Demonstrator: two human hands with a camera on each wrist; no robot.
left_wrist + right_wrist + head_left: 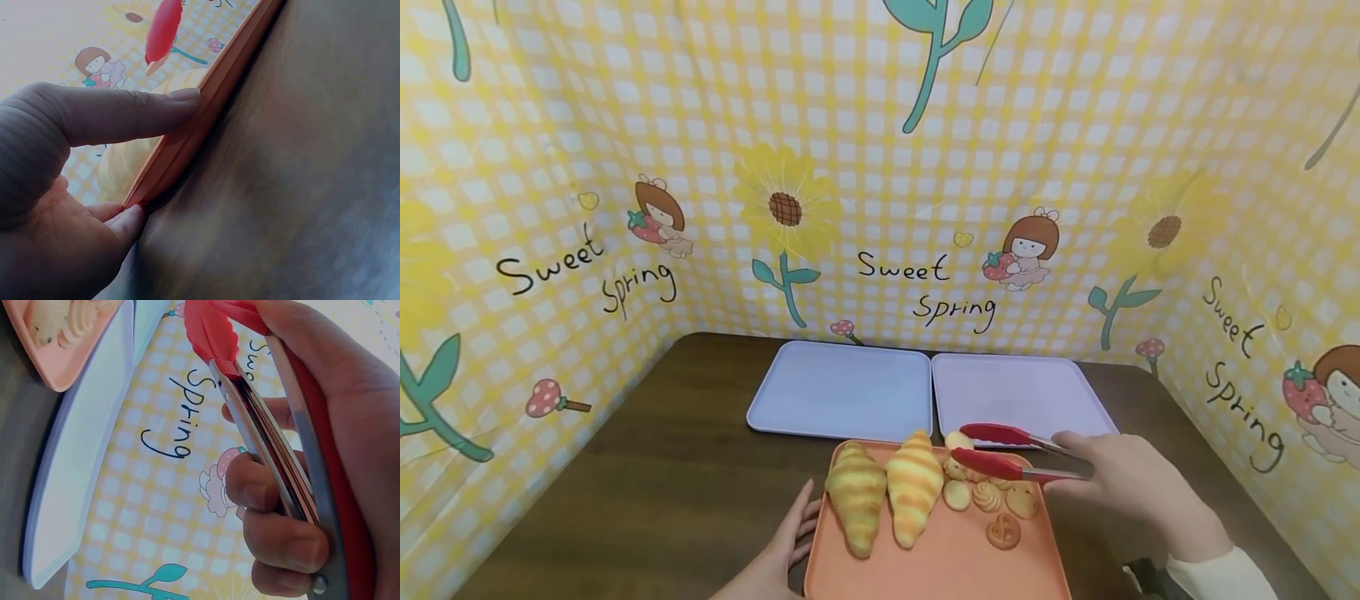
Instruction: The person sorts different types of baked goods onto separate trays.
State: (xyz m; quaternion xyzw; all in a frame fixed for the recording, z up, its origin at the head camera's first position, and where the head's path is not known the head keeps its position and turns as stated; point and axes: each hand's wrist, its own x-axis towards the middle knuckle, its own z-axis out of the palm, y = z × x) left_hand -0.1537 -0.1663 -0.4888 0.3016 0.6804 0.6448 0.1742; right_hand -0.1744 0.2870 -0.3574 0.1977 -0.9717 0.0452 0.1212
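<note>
At the orange tray are glossy red-tipped, silver-armed tongs.

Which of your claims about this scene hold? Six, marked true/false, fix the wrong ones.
1. The right hand holds the red-tipped tongs. True.
2. Two croissants lie side by side on the orange tray. True.
3. The left hand also holds the tongs. False: it is at the orange tray's left edge in the head view.
4. The blue tray and the lilac tray lie beyond the orange one. True.
5. The pretzel-shaped cookie is on the lilac tray. False: it lies on the orange tray.
6. The backdrop has no writing. False: it reads "Sweet Spring".
</note>
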